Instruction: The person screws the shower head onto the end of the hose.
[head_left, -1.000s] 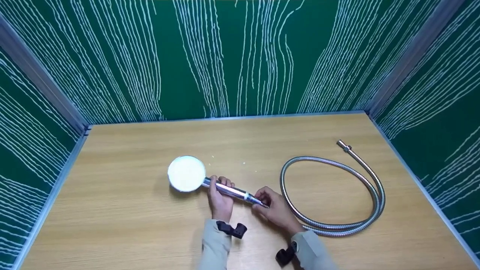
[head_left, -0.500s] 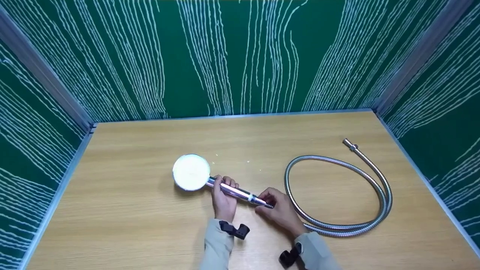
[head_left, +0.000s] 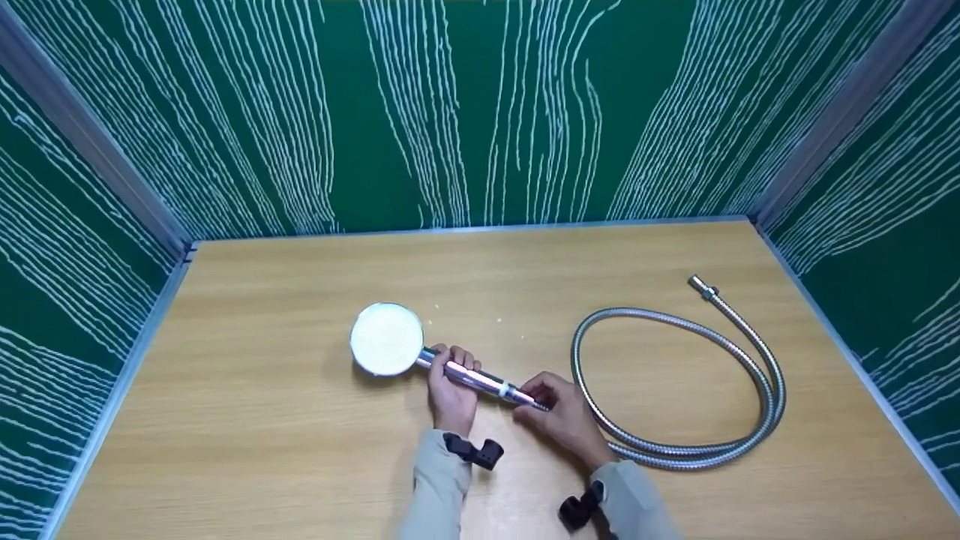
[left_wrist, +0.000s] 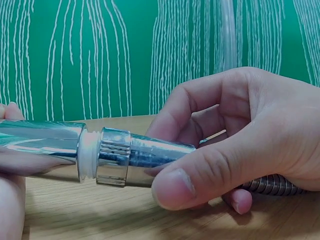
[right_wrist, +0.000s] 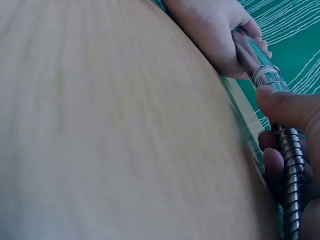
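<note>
A chrome shower head (head_left: 386, 340) is held a little left of the middle of the worktop (head_left: 262, 420), its white round face turned up and its handle (head_left: 480, 380) slanting right and nearer. The handle is wrapped by the left hand (head_left: 454, 397), thumb and fingers closed round it. A tapered connector (left_wrist: 157, 150) at the handle's lower end is pinched between the thumb and fingers of the right hand (head_left: 566, 421), and the metal hose (head_left: 682, 461) is led out beneath that grip. On the right the hose is laid in a loose loop, its free end (head_left: 703, 287) at the far right. Over the last second very little is changed: the whole scene is shifted slightly in the head view, apparently by a movement of the head, while both grips are kept on the same parts and the loop is left in place. In the left wrist view a band of white thread (left_wrist: 90, 156) is exposed between handle and connector, so the joint is judged not fully closed; the work seems to be held at this joint without clear progress. Whether the connector is being turned, and in which direction, cannot be told.
</note>
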